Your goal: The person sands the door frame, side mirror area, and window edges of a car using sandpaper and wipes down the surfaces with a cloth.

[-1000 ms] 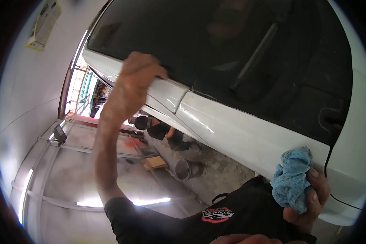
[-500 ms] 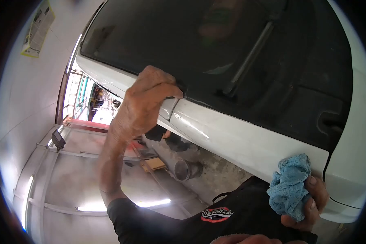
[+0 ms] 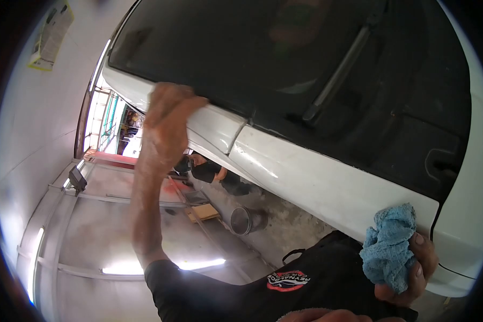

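Note:
My left hand is at the border where the white car body panel meets the dark rear window. Its fingers are curled together and slightly blurred; whatever may be in them is hidden. Close to the front of my black shirt, my right hand grips a crumpled light-blue cloth. The cloth bulges out past the fingertips, near the lower edge of the white panel. A narrow seam splits that panel to the right of my left hand.
On the window lies a wiper arm. Past the car are a person in dark clothes, a bucket on the rough floor and a flat brown box. Lamp tubes and a floodlight are on the wall.
My left hand has slid leftward along the window border, uncovering the panel seam. My right hand, still around the blue cloth, has shifted slightly to the right in view.

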`<state>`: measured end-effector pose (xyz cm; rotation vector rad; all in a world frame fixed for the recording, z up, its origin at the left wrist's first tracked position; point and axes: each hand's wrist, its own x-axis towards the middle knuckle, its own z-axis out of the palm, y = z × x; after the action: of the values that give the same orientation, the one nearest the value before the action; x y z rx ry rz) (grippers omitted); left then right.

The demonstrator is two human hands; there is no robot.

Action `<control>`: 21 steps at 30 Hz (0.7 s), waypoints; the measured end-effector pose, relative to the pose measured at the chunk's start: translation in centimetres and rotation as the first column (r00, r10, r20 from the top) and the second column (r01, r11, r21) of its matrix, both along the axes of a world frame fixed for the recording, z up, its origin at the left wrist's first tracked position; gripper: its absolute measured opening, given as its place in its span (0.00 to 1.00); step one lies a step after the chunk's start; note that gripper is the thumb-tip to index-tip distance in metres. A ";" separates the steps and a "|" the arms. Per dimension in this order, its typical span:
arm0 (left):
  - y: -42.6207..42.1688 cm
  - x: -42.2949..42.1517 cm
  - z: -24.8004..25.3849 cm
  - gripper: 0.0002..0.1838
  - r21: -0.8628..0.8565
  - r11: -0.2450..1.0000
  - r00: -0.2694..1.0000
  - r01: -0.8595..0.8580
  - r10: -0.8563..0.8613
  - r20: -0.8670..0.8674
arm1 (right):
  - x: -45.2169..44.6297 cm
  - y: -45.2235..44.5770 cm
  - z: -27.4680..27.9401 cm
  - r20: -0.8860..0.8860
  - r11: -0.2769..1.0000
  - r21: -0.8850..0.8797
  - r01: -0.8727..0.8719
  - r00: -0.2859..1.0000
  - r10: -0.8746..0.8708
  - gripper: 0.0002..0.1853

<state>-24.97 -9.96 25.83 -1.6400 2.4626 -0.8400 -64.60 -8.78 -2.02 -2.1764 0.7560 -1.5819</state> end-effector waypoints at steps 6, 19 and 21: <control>-0.6 -2.8 -0.8 0.13 0.105 0.994 0.995 0.019 -0.009 -0.096 | -0.5 -0.5 0.7 -0.039 0.999 -0.006 -0.034 0.999 0.034 0.37; -0.3 2.1 3.1 0.15 -0.014 0.988 0.988 -0.155 0.155 -0.003 | 1.8 -0.4 -0.9 0.202 0.996 -0.056 0.064 0.978 -0.052 0.33; -0.5 0.9 2.0 0.14 0.059 0.985 0.980 -0.163 0.169 -0.109 | 1.1 -0.4 -0.3 0.171 0.999 -0.033 0.007 0.985 -0.001 0.33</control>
<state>-24.05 -10.43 27.84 -1.8932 2.3537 -0.6765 -63.53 -9.14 -2.29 -2.0297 0.6861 -1.7679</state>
